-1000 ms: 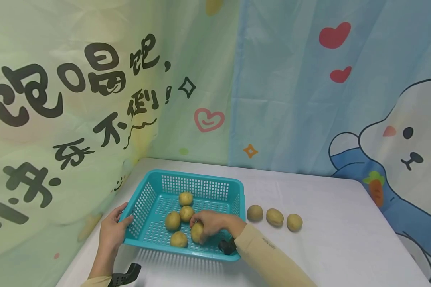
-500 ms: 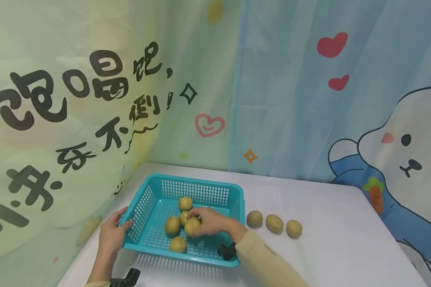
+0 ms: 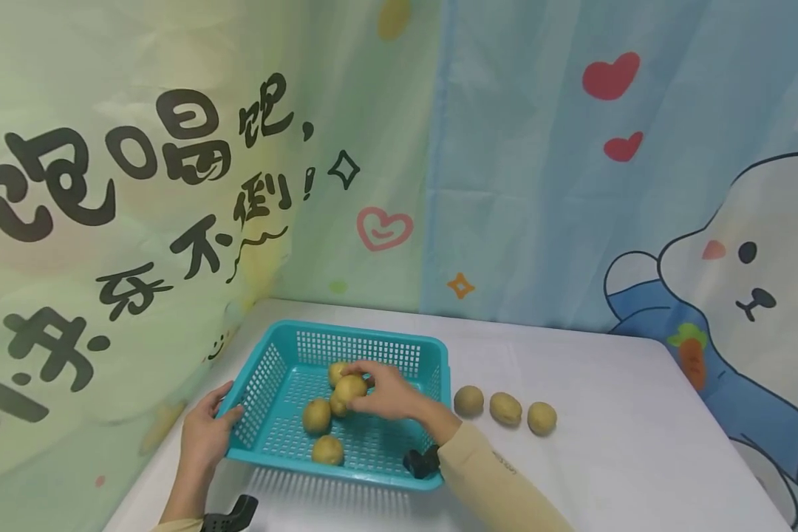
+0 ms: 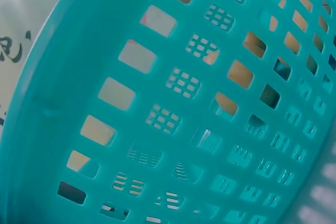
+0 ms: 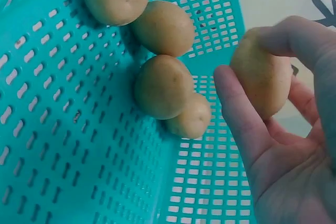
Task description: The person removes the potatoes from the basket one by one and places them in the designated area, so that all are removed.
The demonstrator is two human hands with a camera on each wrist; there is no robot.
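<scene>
My left hand (image 3: pixel 205 432) grips the left rim of a turquoise plastic basket (image 3: pixel 359 330), thumb over the near side. The left wrist view is filled by the basket's slotted wall (image 4: pixel 52 72); that hand does not show there. Over the inside of the basket, my right hand (image 3: pixel 391 393) holds a potato (image 3: pixel 349 387) between thumb and fingers. The right wrist view shows this potato (image 5: pixel 257 77) raised clear of the others. Several more potatoes (image 5: pixel 164 86) lie on the basket floor; in the head view the held one partly covers one of them.
Three potatoes stand in a row on the white table right of the basket: one nearest it (image 3: pixel 468 400), a middle one (image 3: pixel 505 408) and a far one (image 3: pixel 541 418). Printed curtains (image 3: pixel 519 185) rise behind the table and along its left side.
My right hand has lifted the potato off the basket floor and carried it away from me and slightly left, above the others. My left hand stays on the rim.
</scene>
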